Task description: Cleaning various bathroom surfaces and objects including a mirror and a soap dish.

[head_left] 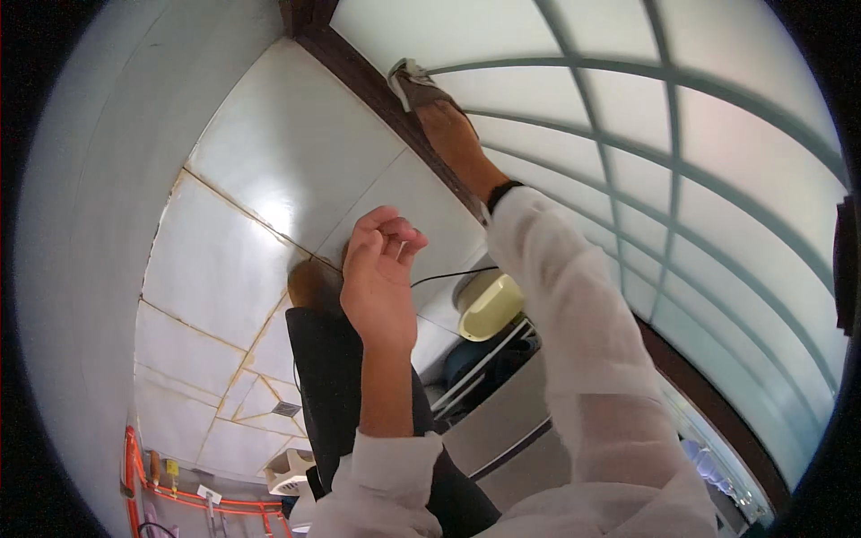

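My right hand (447, 130) reaches far forward and presses a grey-brown cloth (411, 82) against the dark frame (386, 106) along the frosted glass panel (538, 99). The cloth covers most of its fingertips. My left hand (381, 282) hangs in the air nearer to me, palm turned up. Its fingers are loosely bent, and nothing shows in them. Below it are my dark-trousered leg (327, 359) and the tiled floor (215, 278).
A pale yellow plastic tub (491, 308) sits right of my leg, beside a black cable (448, 273) and a grey cabinet-like box (502, 430). An orange rack (224, 504) with small tools stands at the lower left. A plain wall (99, 224) borders the floor on the left.
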